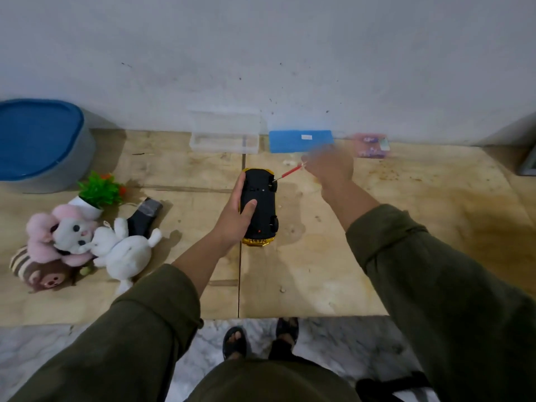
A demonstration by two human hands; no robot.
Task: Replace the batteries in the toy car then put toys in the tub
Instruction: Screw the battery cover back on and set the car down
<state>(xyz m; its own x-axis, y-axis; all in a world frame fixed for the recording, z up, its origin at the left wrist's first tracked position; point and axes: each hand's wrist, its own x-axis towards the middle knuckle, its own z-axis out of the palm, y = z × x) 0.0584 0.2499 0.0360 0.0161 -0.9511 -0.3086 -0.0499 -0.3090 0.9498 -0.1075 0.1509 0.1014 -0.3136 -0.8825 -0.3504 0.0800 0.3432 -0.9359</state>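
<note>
2 hands: left hand (235, 219) grips the upturned, black-bellied plastic toy car (261, 219); blurred right hand (329, 166) pinches a slim red screwdriver (290, 171).

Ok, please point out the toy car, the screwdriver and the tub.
toy car (259, 211), head view, black underside.
screwdriver (291, 171), head view, red shaft.
tub (82, 158), head view, grey side wall.

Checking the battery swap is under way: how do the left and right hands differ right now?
The left hand grips the upturned toy car, thumb on its black underside; the right hand holds a red screwdriver whose tip points at the car. The left hand looks sharp; the right hand is motion-blurred. Both come from olive sleeves.
</note>
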